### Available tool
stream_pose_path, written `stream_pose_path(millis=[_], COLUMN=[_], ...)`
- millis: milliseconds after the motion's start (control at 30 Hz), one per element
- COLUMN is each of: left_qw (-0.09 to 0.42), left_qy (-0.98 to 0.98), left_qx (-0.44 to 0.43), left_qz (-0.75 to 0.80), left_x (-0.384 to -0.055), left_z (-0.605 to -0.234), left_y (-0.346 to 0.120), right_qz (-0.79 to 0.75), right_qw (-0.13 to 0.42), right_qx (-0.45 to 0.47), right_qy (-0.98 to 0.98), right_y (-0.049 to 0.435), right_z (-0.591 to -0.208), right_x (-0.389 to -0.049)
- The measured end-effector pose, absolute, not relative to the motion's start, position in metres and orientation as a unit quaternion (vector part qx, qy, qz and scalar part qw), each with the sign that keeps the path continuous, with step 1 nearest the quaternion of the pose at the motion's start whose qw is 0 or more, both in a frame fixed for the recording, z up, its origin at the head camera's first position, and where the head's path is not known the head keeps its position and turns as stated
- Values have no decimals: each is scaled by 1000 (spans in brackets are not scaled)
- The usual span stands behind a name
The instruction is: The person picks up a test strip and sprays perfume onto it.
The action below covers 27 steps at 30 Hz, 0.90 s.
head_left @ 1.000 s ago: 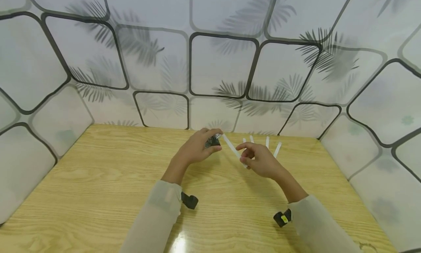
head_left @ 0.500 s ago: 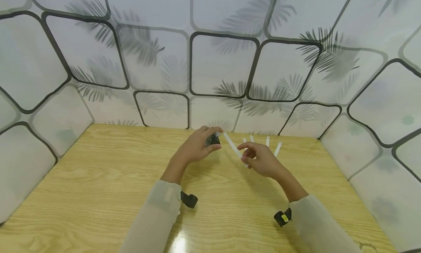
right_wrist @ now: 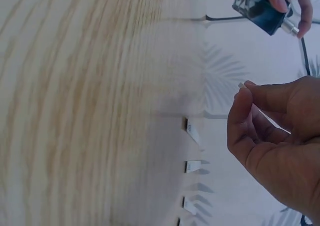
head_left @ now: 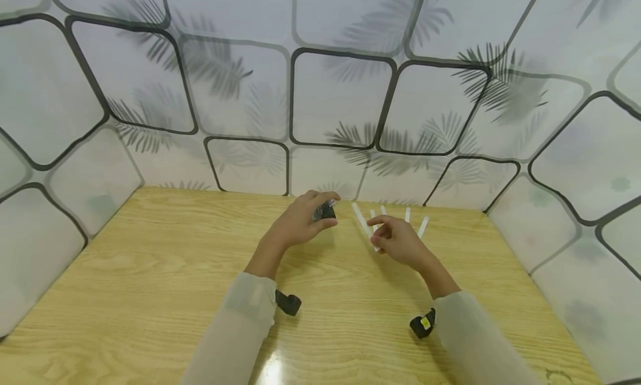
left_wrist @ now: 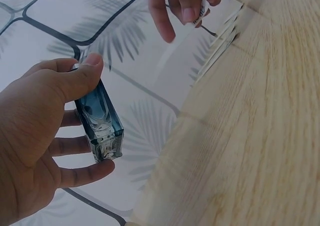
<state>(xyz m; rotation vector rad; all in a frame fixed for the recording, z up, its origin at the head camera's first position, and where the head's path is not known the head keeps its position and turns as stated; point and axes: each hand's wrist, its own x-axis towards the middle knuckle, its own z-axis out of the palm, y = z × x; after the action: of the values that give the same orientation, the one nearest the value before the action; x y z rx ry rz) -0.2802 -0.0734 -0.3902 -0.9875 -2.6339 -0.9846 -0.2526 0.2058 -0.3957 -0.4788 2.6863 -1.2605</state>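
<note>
My left hand (head_left: 300, 221) grips a dark blue glass perfume bottle (left_wrist: 101, 113) with a clear, thick base. In the right wrist view its small silver spray neck (right_wrist: 290, 28) shows by a fingertip of that hand. To the right, my right hand (head_left: 398, 240) pinches the lower end of a white paper strip (head_left: 361, 219) between thumb and finger. The strip slants up and leftward, its upper end apart from the bottle. In the right wrist view only a tiny tip of the strip shows at the fingertips; the rest is hidden.
Several more white paper strips (head_left: 423, 227) stand at the table's back edge, behind and right of my right hand. The wooden table (head_left: 150, 274) meets patterned wall panels (head_left: 250, 168) at the back and both sides.
My right hand has drawn the paper strip a little to the right, so its upper end has moved away from the bottle. The left hand keeps its hold almost in place.
</note>
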Motion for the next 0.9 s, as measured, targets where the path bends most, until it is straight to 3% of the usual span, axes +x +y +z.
stream_pose_path(millis=[533, 900], left_qw=[73, 68], left_qy=[-879, -878], left_qx=[-336, -339], left_qz=[-329, -330], left_x=[-281, -282], left_z=[-389, -391], left_y=[-75, -76], right_qz=[-517, -520], right_qw=[95, 104], right_qx=[-6, 29], right_qy=[851, 847], right_y=[195, 189], right_z=[-412, -415], right_x=[-275, -277])
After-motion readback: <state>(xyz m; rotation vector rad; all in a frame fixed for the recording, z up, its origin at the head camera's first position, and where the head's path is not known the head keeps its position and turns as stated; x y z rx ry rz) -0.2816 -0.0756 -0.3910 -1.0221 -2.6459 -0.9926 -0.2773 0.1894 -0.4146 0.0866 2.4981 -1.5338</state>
